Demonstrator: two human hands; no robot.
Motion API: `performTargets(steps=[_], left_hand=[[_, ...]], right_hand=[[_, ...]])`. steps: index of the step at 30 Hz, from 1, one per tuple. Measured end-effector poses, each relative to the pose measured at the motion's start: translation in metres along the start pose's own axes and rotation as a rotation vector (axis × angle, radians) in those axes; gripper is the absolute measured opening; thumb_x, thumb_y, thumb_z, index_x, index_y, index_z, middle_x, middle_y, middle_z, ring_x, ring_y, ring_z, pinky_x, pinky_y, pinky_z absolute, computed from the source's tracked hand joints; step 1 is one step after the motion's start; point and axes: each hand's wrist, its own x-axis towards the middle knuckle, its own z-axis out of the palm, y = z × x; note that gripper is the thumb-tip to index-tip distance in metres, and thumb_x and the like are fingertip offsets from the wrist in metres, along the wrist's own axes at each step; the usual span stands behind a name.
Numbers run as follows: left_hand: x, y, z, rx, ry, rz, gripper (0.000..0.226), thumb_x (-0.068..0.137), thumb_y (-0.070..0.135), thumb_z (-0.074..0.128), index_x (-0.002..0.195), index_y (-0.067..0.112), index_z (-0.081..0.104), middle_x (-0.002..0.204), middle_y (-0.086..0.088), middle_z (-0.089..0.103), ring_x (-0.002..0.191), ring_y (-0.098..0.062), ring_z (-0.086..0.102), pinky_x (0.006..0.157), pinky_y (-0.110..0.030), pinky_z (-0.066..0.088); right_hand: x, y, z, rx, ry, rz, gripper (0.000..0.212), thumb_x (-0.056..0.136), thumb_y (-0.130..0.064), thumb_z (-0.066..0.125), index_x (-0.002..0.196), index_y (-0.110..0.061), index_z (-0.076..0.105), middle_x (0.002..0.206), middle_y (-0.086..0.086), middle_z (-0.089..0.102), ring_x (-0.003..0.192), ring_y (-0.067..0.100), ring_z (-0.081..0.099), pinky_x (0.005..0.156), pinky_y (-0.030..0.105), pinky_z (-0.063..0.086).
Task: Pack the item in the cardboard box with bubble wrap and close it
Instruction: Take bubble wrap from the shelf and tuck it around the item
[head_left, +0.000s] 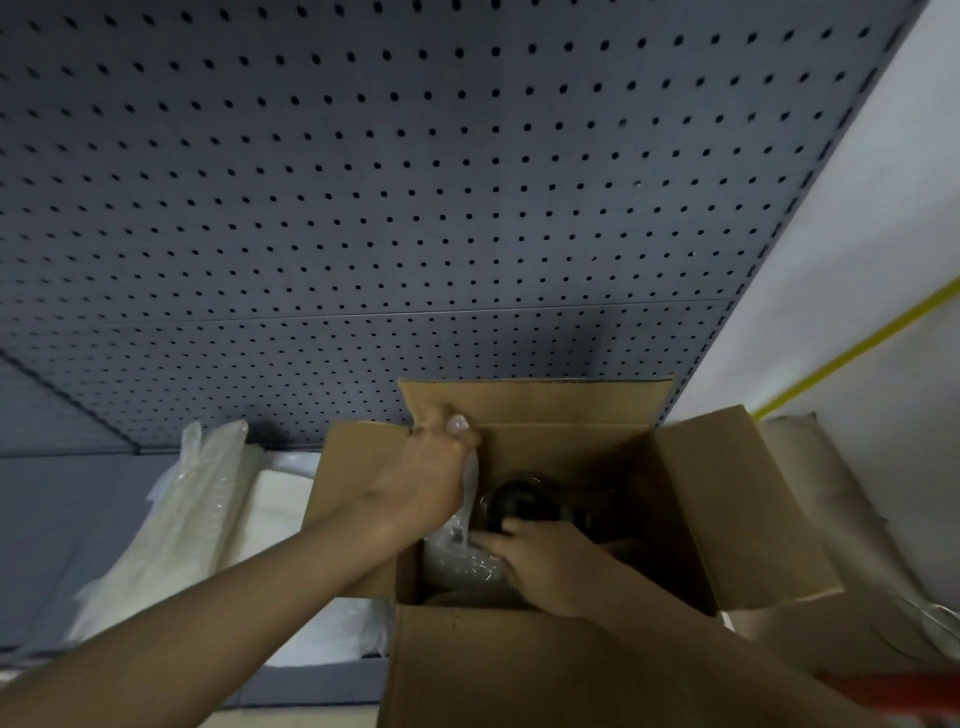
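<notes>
An open cardboard box (727, 499) stands in front of me with its flaps spread out. Inside lies a dark round item (519, 501), partly in shadow. Clear bubble wrap (462, 556) sits in the box's left part and a strip of it rises up. My left hand (436, 467) is closed on the top of that strip, up near the far left corner of the box. My right hand (545, 566) is inside the box, pressing on the item and the wrap; its fingertips are hidden.
A grey pegboard wall (363, 182) stands behind the box. Rolled and folded sheets of bubble wrap (187, 509) lie to the left. More cardboard and wrapping (831, 519) sits at the right, by a white wall with a yellow line (857, 343).
</notes>
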Motion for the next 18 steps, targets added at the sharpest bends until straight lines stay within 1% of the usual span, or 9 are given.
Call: performTargets(steps=[2, 5, 7, 8, 10, 11, 13, 15, 18], left_hand=[[0.001, 0.002, 0.002, 0.016, -0.005, 0.014, 0.047, 0.085, -0.003, 0.057, 0.129, 0.014, 0.05, 0.135, -0.013, 0.033, 0.105, -0.027, 0.056, 0.085, -0.025, 0.051], [0.003, 0.0, 0.006, 0.006, -0.011, 0.008, 0.046, 0.085, -0.005, 0.057, 0.126, 0.014, 0.052, 0.135, -0.011, 0.033, 0.104, -0.026, 0.056, 0.086, -0.026, 0.052], [0.005, -0.001, 0.011, 0.001, -0.031, 0.004, 0.046, 0.085, -0.005, 0.057, 0.126, 0.017, 0.053, 0.137, -0.01, 0.032, 0.106, -0.025, 0.054, 0.083, -0.022, 0.048], [0.006, -0.001, 0.014, -0.002, -0.044, 0.005, 0.047, 0.085, -0.005, 0.056, 0.126, 0.017, 0.054, 0.138, -0.01, 0.032, 0.107, -0.025, 0.054, 0.081, -0.02, 0.046], [0.007, 0.0, 0.023, -0.003, -0.093, 0.01, 0.046, 0.086, -0.005, 0.053, 0.127, 0.015, 0.054, 0.138, -0.01, 0.034, 0.108, -0.024, 0.056, 0.084, -0.023, 0.049], [0.007, 0.001, 0.028, -0.003, -0.134, 0.0, 0.045, 0.087, -0.004, 0.051, 0.129, 0.014, 0.053, 0.137, -0.011, 0.036, 0.109, -0.025, 0.055, 0.088, -0.027, 0.051], [0.006, 0.004, 0.038, -0.007, -0.207, -0.036, 0.041, 0.09, 0.0, 0.05, 0.129, 0.013, 0.052, 0.134, -0.012, 0.039, 0.106, -0.025, 0.057, 0.091, -0.031, 0.05], [0.006, 0.004, 0.048, -0.039, -0.241, -0.055, 0.037, 0.091, 0.003, 0.051, 0.126, 0.015, 0.054, 0.132, -0.011, 0.042, 0.103, -0.021, 0.057, 0.092, -0.031, 0.05], [0.009, 0.001, 0.06, -0.133, -0.252, -0.09, 0.026, 0.092, 0.011, 0.053, 0.117, 0.019, 0.058, 0.129, -0.007, 0.045, 0.097, -0.014, 0.056, 0.091, -0.031, 0.05]], right_hand=[[0.004, -0.006, -0.002, -0.048, 0.008, -0.031, 0.044, 0.095, -0.024, 0.042, 0.139, -0.024, 0.036, 0.123, 0.012, 0.059, 0.105, 0.029, 0.059, 0.087, 0.041, 0.046], [0.014, -0.014, -0.004, -0.191, -0.147, 0.028, 0.029, 0.093, -0.015, 0.044, 0.12, -0.008, 0.054, 0.11, 0.016, 0.063, 0.095, 0.03, 0.06, 0.075, 0.036, 0.044], [0.018, -0.015, -0.004, -0.142, -0.211, 0.029, 0.025, 0.093, -0.014, 0.044, 0.107, -0.004, 0.061, 0.104, 0.018, 0.064, 0.091, 0.031, 0.06, 0.071, 0.036, 0.041], [0.019, -0.013, -0.004, -0.086, -0.217, 0.021, 0.025, 0.093, -0.014, 0.044, 0.102, -0.003, 0.064, 0.1, 0.018, 0.065, 0.088, 0.031, 0.061, 0.071, 0.036, 0.044], [0.018, -0.006, -0.004, 0.036, -0.221, 0.021, 0.027, 0.093, -0.017, 0.043, 0.097, -0.003, 0.066, 0.096, 0.017, 0.066, 0.085, 0.031, 0.061, 0.074, 0.038, 0.048], [0.018, -0.003, -0.002, 0.088, -0.229, 0.033, 0.028, 0.093, -0.018, 0.043, 0.097, -0.005, 0.066, 0.097, 0.017, 0.066, 0.085, 0.03, 0.061, 0.075, 0.039, 0.049], [0.017, 0.001, 0.002, 0.163, -0.259, 0.054, 0.028, 0.094, -0.02, 0.042, 0.108, -0.011, 0.065, 0.106, 0.013, 0.065, 0.09, 0.028, 0.06, 0.079, 0.036, 0.049], [0.017, 0.003, 0.005, 0.219, -0.292, 0.061, 0.032, 0.093, -0.02, 0.042, 0.12, -0.019, 0.061, 0.119, 0.008, 0.062, 0.098, 0.025, 0.059, 0.087, 0.037, 0.051], [0.018, 0.004, 0.006, 0.324, -0.272, 0.081, 0.038, 0.091, -0.016, 0.045, 0.125, -0.025, 0.057, 0.13, 0.006, 0.058, 0.107, 0.022, 0.058, 0.094, 0.037, 0.049]])
